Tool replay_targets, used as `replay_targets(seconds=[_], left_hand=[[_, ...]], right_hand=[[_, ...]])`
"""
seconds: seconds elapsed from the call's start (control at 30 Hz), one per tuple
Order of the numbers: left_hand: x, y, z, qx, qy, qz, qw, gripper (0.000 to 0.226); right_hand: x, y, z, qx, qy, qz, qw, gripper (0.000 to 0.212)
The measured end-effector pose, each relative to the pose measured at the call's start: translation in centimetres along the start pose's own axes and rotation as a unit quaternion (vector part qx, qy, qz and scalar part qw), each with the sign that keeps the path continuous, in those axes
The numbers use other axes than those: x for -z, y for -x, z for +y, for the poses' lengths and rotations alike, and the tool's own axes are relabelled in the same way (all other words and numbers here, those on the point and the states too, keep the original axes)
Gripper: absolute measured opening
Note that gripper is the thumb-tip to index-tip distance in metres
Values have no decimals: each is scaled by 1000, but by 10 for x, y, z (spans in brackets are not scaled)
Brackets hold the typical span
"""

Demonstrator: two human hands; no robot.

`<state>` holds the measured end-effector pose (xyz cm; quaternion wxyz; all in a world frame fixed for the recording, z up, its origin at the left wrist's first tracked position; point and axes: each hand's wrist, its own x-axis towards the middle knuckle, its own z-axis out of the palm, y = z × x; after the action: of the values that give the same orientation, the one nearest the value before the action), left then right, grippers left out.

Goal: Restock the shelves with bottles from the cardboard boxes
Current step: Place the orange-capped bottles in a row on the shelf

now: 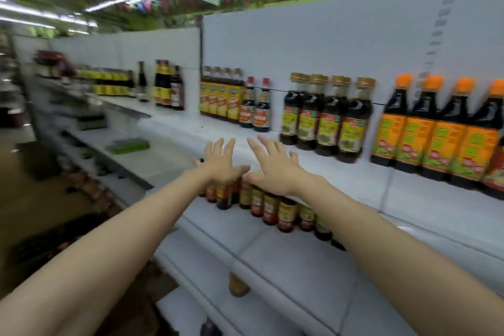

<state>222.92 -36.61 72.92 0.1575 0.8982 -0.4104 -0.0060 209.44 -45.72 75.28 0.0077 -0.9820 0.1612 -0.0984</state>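
White shelf (313, 169) bearing upright bottles (327, 114)

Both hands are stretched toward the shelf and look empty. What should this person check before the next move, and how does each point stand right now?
1. Left hand free: ok, fingers spread, holding nothing.
2. Right hand free: ok, fingers spread, empty.
3. Bare space on the top shelf ahead of the hands: ok, open white surface before the red-capped bottles.
4. Gold-capped bottles upright: ok.
5. Lower-shelf bottles beneath the wrists safe from a knock: cannot tell, the hands cover part of that row.
6. Cardboard box within reach: cannot tell, none shows in this view.
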Motion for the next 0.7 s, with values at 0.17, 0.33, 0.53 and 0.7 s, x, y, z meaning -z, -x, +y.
replay_targets(seconds=[0.17,0.33,0.53,0.7], left_hand=[[17,38,-156,129,-20,-33,991,88],[22,84,-310,211,-43,-88,973,86],[-6,116,-429,253,-37,-121,959,86],[-40,120,-503,263,-12,-138,955,87]], right_hand=[[-47,-67,-118,88,-8,-61,994,77],[-121,-126,-242,138,-60,-133,980,75],[-223,-172,-345,163,-90,-222,957,77],[-285,-218,-387,193,-85,-312,926,76]])
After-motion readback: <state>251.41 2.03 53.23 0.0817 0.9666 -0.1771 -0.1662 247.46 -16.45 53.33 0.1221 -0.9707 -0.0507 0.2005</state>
